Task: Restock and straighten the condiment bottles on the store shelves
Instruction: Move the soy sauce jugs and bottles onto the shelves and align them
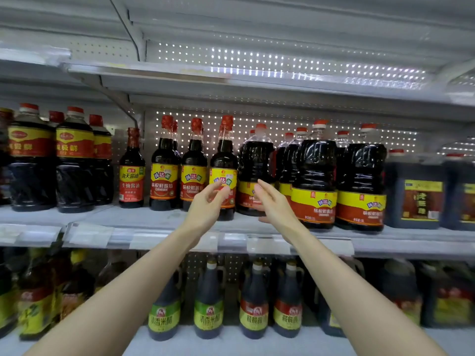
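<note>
A slim dark soy sauce bottle (223,160) with a red cap and a yellow-red label stands near the front of the middle shelf (144,219). My left hand (209,202) is raised in front of its label, fingers loosely spread, fingertips at the label; whether they touch it I cannot tell. My right hand (272,201) is raised just right of that bottle, fingers straight, in front of a large dark jug (254,165). Neither hand holds anything. Two matching slim bottles (164,163) (194,163) stand to the left, further back.
Big jugs with yellow-red labels (314,176) fill the shelf to the right, dark square jugs (413,191) beyond them. Large bottles (74,160) stand at the left. The upper shelf (231,80) hangs close above the caps. Vinegar bottles (209,299) line the shelf below.
</note>
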### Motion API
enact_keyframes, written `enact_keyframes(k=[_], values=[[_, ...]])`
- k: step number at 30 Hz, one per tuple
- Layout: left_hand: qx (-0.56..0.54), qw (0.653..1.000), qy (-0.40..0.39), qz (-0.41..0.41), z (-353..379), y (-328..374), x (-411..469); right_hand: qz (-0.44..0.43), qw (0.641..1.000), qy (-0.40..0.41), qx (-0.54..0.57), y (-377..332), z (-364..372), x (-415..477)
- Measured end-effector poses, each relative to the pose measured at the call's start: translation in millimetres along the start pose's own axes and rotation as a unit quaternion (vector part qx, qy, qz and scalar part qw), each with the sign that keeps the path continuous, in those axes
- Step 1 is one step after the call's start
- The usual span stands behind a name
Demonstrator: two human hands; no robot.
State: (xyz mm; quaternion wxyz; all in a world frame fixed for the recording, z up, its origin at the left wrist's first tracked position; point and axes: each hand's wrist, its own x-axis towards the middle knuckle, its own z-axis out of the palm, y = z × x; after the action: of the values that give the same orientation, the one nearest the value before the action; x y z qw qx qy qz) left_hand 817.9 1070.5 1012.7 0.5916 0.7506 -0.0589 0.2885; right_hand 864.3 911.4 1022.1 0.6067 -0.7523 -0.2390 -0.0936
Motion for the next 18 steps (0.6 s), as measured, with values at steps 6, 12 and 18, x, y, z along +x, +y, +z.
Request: enact_keyframes(k=[6,12,18], values=[[-0.002,1.0,0.009,-0.014,35,15,-76,0.001,1.0,-0.009,-0.011,10,-46,-66],[-0.013,0.997,-0.004,-0.075,93,1,-172,0.06,0.998,-0.019,-0.01,57,-97,-144],[0.011,0.989,-0.026,-0.145,144,-31,-239,0.119,0.992,-0.037,-0.02,115,-119,-209]])
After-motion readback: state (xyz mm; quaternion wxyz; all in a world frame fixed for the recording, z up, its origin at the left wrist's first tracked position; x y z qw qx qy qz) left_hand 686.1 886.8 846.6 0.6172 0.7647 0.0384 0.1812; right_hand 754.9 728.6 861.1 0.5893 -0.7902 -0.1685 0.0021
